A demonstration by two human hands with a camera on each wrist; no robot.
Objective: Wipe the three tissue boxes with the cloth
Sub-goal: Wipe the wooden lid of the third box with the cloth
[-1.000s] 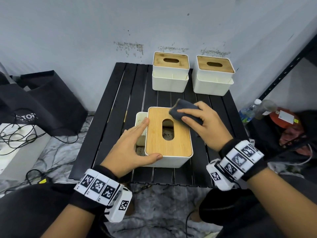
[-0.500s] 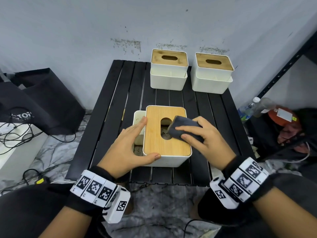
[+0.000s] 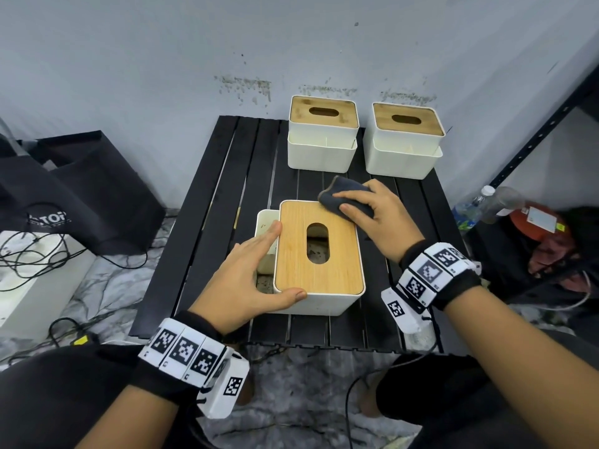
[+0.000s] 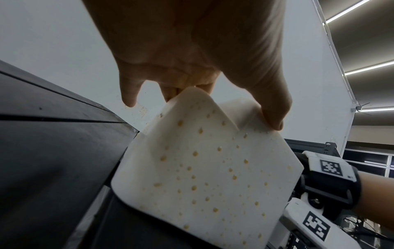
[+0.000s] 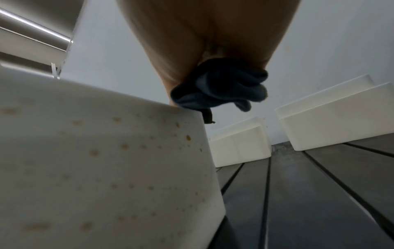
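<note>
A white tissue box with a bamboo lid [image 3: 319,254] stands near the front of the black slatted table [image 3: 201,228]; its white sides carry yellowish spots [image 4: 202,168] [image 5: 95,160]. My left hand [image 3: 256,273] braces the box's left side, fingers straight along the edge and thumb across the near corner [image 4: 275,118]. My right hand [image 3: 372,215] holds a bunched dark grey cloth [image 3: 346,197] [image 5: 221,87] on the lid's far right corner. Two more tissue boxes [image 3: 322,137] [image 3: 403,142] stand side by side at the table's back edge.
A black bag [image 3: 64,189] and tangled cables [image 3: 29,254] lie on the floor to the left. On the right, a dark metal shelf frame [image 3: 534,137] holds plastic bottles [image 3: 479,205] and red items. A grey wall runs right behind the table.
My right hand slid the cloth from the lid's far corner down beside the slot, then back to the far right corner. The left hand kept bracing the box.
</note>
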